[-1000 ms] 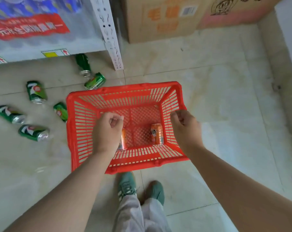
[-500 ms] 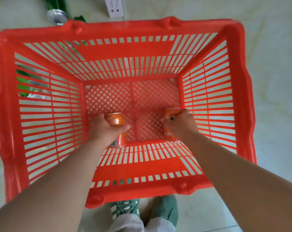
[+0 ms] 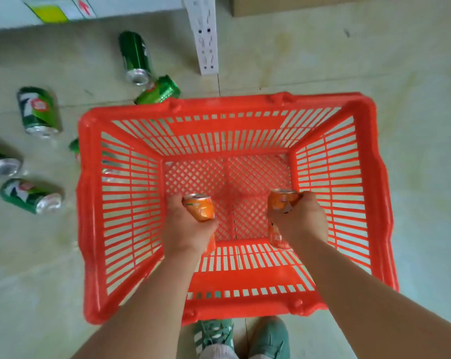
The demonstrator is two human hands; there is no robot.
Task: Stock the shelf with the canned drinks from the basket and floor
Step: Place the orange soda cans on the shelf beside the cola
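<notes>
Left hand (image 3: 185, 228): curled round the left can (image 3: 199, 209), fingers and thumb wrapping its side; the top rim shows beyond the fist.
Right hand (image 3: 302, 220): wrapped the same way round the right can (image 3: 281, 202), gripping the upper part; the base shows below the hand.
Cans: both orange, inside the basket (image 3: 89, 203), towards its near wall and well apart from each other. I cannot tell whether they sit on the mesh bottom or are lifted off it.
Green cans (image 3: 38, 110): several on their sides on the floor (image 3: 413, 125) left of the basket, one partly hidden behind its wall.
Shelf (image 3: 12, 11): bottom edge and white post at the top of view, beyond the basket.
Handling: likely full, so weighty for their size; stiff, smooth metal that may slip. Hold round the middle of the side, firmly but without a denting squeeze.
Arms: both forearms reach forward and down into the basket, backs of the hands up.
</notes>
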